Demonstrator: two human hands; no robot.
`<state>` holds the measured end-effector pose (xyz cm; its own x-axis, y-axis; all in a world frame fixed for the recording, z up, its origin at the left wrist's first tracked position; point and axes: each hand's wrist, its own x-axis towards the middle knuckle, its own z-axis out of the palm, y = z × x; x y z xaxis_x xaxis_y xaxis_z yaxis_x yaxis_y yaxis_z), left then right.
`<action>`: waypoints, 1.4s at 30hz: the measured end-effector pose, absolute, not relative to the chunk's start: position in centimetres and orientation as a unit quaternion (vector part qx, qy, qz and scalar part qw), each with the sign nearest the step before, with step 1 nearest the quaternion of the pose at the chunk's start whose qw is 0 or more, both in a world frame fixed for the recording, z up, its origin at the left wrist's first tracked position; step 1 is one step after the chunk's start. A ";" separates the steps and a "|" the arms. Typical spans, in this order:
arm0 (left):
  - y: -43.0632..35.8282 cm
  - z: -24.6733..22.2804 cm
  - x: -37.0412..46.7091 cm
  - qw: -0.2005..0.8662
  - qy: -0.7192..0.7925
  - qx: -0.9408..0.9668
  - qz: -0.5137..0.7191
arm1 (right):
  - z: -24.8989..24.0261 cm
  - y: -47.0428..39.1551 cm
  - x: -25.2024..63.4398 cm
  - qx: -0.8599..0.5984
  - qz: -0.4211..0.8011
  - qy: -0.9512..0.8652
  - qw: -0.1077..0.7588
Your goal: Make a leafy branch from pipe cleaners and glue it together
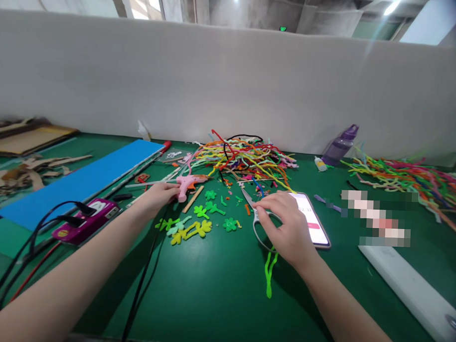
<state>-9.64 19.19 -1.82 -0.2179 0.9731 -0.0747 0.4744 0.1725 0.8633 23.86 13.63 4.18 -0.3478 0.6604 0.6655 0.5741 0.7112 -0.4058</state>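
My left hand (163, 194) is closed on the rear of a pink glue gun (185, 187), whose nozzle points right. My right hand (285, 222) rests over grey-handled scissors (261, 231), its fingers bent and touching them near the pivot; whether it grips them is unclear. The blades point up and left. A bright green looped pipe cleaner (269, 277) sticks out below my right hand. Between the hands lie green flower shapes (201, 212), yellow ones (190, 232) and small scraps. A wooden stick (193, 199) is beside the glue gun.
Behind is a heap of coloured pipe cleaners (247, 159). A lit phone (316, 224) lies partly under my right hand. A purple bottle (339, 146) and a second pile (407, 180) are at right. At left are a magenta power strip (84, 221), cables and a blue sheet (89, 178).
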 end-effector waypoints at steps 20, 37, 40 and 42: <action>17.1 -1.4 -9.9 0.043 0.729 0.614 0.299 | 5.0 14.6 21.2 -0.353 0.031 -0.887 0.297; 16.2 -1.4 -9.4 0.004 0.704 0.659 0.265 | 1.6 23.3 13.8 -0.251 0.061 -0.965 0.046; 16.2 -1.3 -9.3 0.011 0.707 0.653 0.271 | 1.4 23.4 13.7 -0.241 0.078 -0.966 0.044; 16.2 -1.3 -9.3 0.013 0.707 0.652 0.274 | 1.3 23.4 13.7 -0.235 0.090 -0.967 0.049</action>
